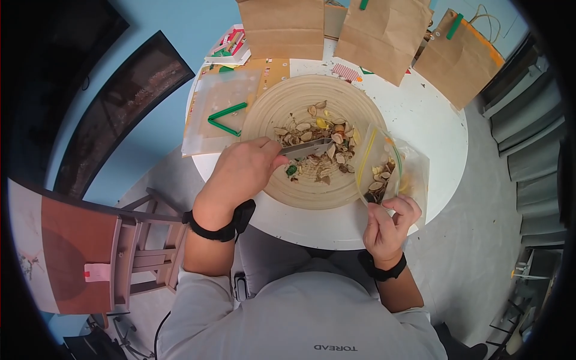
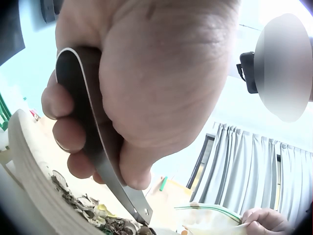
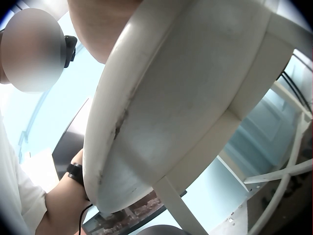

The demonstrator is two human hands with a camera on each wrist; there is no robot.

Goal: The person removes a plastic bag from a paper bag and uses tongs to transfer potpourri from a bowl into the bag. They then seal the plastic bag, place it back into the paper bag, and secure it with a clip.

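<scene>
My left hand grips a pair of metal tongs over a round ribbed wooden tray. In the left wrist view the thumb lies on one side of the tongs and the curled fingers on the other, tips pointing down at the dried pieces. Dried shells and petals, brown with some yellow and green, are scattered on the tray. At the tray's right edge, my right hand pinches the near rim of a clear zip bag, its mouth open, with similar dried pieces inside.
Kraft paper bags with green clips stand along the back of the white round table. Left of the tray, a bent green clip strip lies on a translucent sheet. A white box holds colourful strips.
</scene>
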